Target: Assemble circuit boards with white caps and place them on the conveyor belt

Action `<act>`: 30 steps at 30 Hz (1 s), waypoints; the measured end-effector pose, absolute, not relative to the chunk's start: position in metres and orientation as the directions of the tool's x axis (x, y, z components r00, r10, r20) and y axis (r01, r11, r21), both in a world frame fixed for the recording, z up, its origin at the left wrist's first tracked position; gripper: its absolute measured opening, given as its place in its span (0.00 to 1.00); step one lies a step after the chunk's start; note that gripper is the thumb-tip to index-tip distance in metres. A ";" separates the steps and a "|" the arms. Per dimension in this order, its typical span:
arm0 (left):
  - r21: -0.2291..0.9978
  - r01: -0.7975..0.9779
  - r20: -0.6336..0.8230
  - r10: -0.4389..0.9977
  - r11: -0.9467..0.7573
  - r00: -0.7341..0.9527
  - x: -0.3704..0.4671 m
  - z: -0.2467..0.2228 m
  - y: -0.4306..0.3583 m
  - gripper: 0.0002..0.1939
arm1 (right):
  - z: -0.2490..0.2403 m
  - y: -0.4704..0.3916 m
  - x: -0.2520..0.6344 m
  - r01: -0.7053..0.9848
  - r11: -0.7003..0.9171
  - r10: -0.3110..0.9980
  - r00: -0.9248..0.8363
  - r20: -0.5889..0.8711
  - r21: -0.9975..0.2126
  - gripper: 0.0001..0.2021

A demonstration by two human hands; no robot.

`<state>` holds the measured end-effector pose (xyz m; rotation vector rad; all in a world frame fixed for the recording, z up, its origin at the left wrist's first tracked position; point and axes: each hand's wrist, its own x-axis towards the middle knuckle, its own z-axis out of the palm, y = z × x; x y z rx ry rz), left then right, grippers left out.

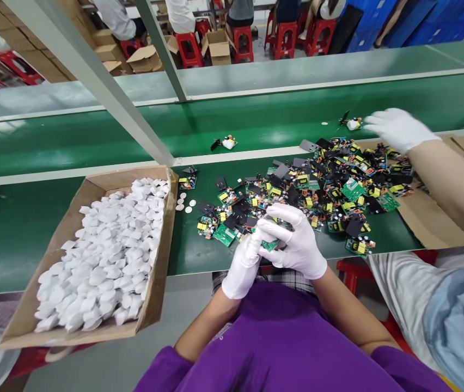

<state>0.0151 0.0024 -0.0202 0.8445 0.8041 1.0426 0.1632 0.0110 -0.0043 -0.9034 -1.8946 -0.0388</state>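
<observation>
Both of the person's gloved hands met just in front of the heap of circuit boards (330, 188) on the green worktop (19, 228): the left hand (245, 262) and the right hand (297, 239) were closed together in a shared grip on one small green circuit board (270, 245), held over the near edge of the worktop, just short of the heap's near left corner. Much of the board was hidden by the fingers, so any second part pressed against it could not be told. Handling it well would probably call for pinching the board by its edges, keeping the thumbs off the components, and holding it close to the body so that it stayed steady — a slip there could drop it off the worktop's edge. Left of the heap stood one cardboard box (93, 188), filled with white plastic caps (105, 256), far too many to count; four more white discs (185, 205) lay loose between the box and the heap. The boards in the heap likewise ran to dozens, mixed with black pieces. Beyond the heap, on the far belt, one lone assembled piece (227, 143) lay apart — and at the heap's far right a co-worker's gloved hand (397, 128) reached toward another small white piece (353, 124).
</observation>
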 end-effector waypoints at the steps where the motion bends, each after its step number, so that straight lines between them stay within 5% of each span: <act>1: 0.881 -0.398 -0.136 0.941 0.258 0.311 0.015 -0.020 0.002 0.19 | -0.005 0.011 0.163 0.572 0.736 0.568 -0.229 0.790 -0.363 0.29; 5: 0.840 -0.462 -0.123 0.928 0.286 0.352 0.017 -0.014 0.003 0.22 | -0.005 0.013 0.161 0.506 0.749 0.593 -0.223 0.773 -0.429 0.32; 16: 0.640 -0.630 -0.244 0.894 0.440 0.377 0.029 -0.004 0.000 0.24 | -0.010 0.013 0.153 0.480 0.803 0.453 -0.104 0.886 -0.354 0.22; 22: 0.677 -0.576 -0.250 0.880 0.457 0.404 0.028 0.003 0.000 0.26 | -0.002 0.010 0.150 0.327 0.774 0.599 -0.099 0.795 -0.543 0.20; 30: 0.670 -0.598 -0.215 0.886 0.440 0.411 0.029 -0.004 -0.001 0.27 | -0.011 0.008 0.148 0.237 0.794 0.588 -0.062 0.807 -0.560 0.16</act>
